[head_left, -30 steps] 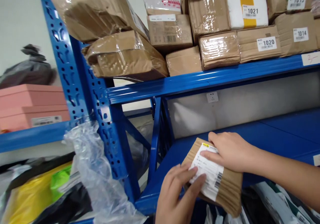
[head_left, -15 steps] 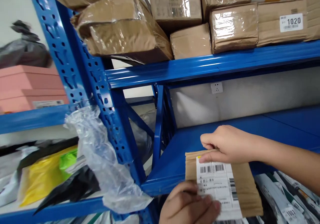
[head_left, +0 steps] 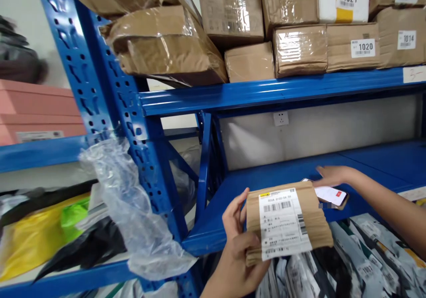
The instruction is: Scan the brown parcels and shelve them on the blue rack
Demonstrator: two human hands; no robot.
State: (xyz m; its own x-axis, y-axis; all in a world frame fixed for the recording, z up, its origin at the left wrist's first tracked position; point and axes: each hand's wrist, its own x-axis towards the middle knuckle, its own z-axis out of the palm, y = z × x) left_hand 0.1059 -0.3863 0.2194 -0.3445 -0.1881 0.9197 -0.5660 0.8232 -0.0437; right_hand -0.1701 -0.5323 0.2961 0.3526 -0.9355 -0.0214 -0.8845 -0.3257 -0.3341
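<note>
A flat cardboard parcel point(head_left: 317, 218) with a white printed shipping label point(head_left: 281, 225) is tilted up in front of the blue shelf. My left hand point(head_left: 241, 249) grips its left edge, thumb in front and fingers behind. Farther back, my right hand point(head_left: 334, 176) is at a smartphone point(head_left: 333, 196) lying on the shelf board, its screen lit. The fingers of that hand look spread, slightly blurred, and the parcel's top corner partly covers the phone.
Taped cartons point(head_left: 301, 49) with number labels line the upper shelf point(head_left: 249, 92). Bagged parcels point(head_left: 369, 262) stand packed below. Crumpled clear plastic point(head_left: 133, 213) hangs on the blue upright point(head_left: 143, 156). At left are pink boxes point(head_left: 40, 107) and a yellow bag point(head_left: 36, 236).
My right hand has let go of the parcel and moved right to the phone, which has come into view. My left hand has raised the parcel. The view has shifted right.
</note>
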